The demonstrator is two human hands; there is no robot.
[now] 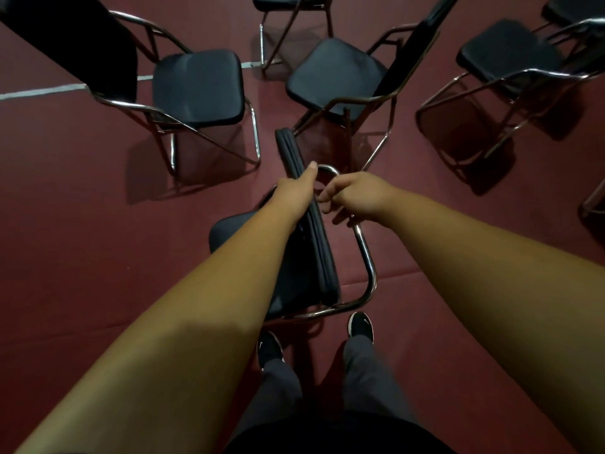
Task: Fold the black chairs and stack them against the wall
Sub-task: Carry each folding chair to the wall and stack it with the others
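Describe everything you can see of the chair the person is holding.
The held chair is a folding type with black padded cushions and a shiny chrome tube frame. Its backrest shows edge-on, running away from the person; the seat shows to its left under the left forearm. It stands on the red floor just ahead of the person's shoes. The left hand grips the backrest's top edge; the right hand curls its fingers round the frame tube.

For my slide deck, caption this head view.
Left hand and right hand grip a half-folded black chair; unfolded chairs stand beyond.
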